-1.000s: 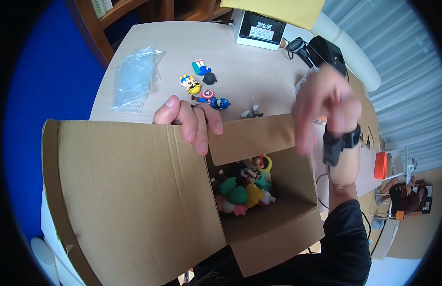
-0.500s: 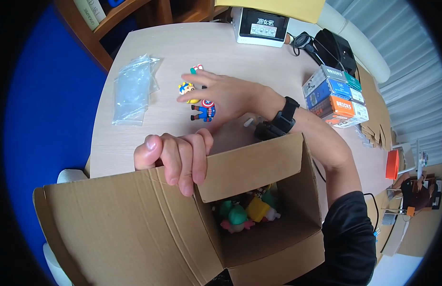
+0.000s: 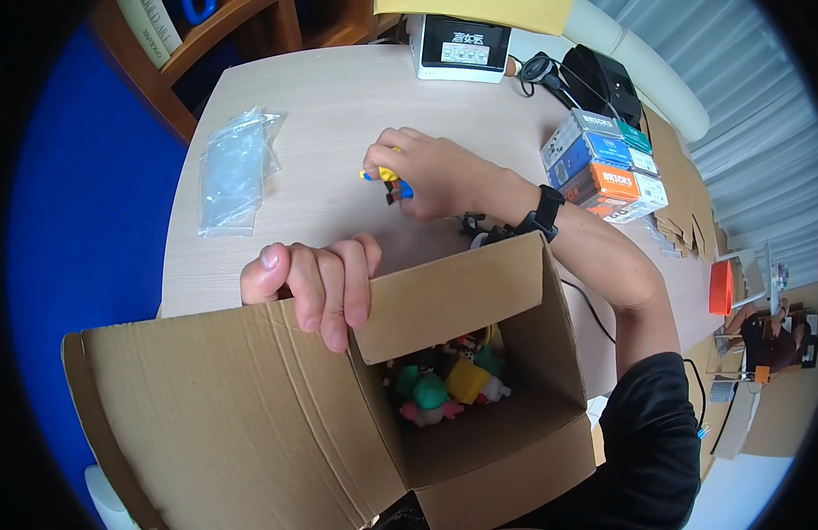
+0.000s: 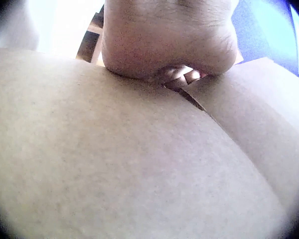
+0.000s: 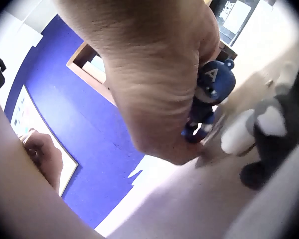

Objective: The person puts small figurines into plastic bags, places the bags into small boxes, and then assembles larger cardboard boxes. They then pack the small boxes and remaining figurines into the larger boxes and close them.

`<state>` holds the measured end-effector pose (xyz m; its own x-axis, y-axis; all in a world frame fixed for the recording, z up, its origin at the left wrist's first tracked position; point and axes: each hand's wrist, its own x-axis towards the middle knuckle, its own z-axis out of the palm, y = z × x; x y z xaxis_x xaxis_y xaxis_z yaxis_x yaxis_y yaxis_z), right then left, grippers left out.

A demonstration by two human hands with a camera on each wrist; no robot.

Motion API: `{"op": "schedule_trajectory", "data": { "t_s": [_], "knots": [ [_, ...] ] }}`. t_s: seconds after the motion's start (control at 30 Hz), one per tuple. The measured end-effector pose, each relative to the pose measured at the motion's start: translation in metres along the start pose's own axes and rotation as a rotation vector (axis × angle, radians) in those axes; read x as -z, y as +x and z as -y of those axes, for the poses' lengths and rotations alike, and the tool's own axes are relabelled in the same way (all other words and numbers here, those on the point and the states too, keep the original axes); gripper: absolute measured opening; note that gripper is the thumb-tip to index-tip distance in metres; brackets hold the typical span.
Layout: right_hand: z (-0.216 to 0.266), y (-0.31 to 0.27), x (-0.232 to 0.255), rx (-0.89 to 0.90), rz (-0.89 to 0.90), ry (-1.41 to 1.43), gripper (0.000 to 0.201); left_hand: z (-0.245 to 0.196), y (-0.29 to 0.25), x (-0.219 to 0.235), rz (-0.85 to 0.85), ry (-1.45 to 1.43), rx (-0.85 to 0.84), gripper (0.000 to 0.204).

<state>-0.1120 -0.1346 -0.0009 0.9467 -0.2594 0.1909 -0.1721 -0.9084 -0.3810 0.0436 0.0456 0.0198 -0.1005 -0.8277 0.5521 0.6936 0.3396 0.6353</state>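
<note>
In the head view, the left hand [image 3: 312, 287] bends its fingers over the far edge of the cardboard box [image 3: 223, 389], in which several toy figures [image 3: 432, 391] lie; farther away, over the table [image 3: 312, 106], the right hand [image 3: 437, 174] is curled round a yellow toy [image 3: 388, 174] and a blue figure [image 3: 407, 189]. In the left wrist view, the left hand rests against the box, its fingertips mostly hidden; in the right wrist view, the blue figure protrudes beside the palm, near a grey-and-white toy [image 5: 271, 119]; I judge that it could slip if this crowded grasp loosens or bumps the box.
</note>
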Motion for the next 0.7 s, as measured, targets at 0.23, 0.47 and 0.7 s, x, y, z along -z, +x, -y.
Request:
{"op": "schedule_trajectory", "data": {
  "t_s": [0.23, 0.47, 0.7],
  "knots": [
    [0.009, -0.021, 0.043, -0.133, -0.411, 0.415, 0.045, 0.006, 0.002, -0.002, -0.035, -0.031, -0.05, 0.054],
    [0.11, -0.062, 0.103, 0.492, -0.434, 1.146, 0.071, 0.004, 0.001, -0.002, -0.068, -0.022, -0.016, 0.057],
    [0.149, -0.096, 0.075, 0.349, 0.124, 0.617, 0.054, 0.01, 0.0, 0.001, -0.092, -0.065, -0.045, 0.058]
  ]
}}
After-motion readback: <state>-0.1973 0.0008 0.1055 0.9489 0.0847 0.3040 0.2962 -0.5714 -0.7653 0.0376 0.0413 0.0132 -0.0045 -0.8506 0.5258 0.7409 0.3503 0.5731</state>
